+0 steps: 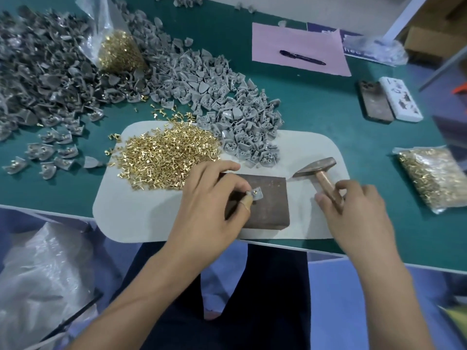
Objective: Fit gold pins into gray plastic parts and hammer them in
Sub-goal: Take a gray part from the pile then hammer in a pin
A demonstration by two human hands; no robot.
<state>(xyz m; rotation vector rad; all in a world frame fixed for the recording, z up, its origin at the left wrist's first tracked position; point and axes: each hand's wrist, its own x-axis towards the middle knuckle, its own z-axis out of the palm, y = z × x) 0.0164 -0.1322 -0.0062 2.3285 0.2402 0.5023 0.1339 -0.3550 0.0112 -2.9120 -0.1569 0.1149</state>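
Gray plastic part (257,194) with its gold pin (255,190) sits at frame centre, pinched on the steel block (265,200) by the left hand (209,198), steadied for striking; right hand (353,210) curls around the hammer (319,173) handle.

**Operator: clothing and visible markings**

Both forearms are bare to the frame edge; no sleeves, gloves, watch or rings are visible. The left hand (212,198) carries a tan adhesive bandage wrapped round the thumb tip. The right hand (358,213) is uncovered. Dark navy trousers cover the lap.
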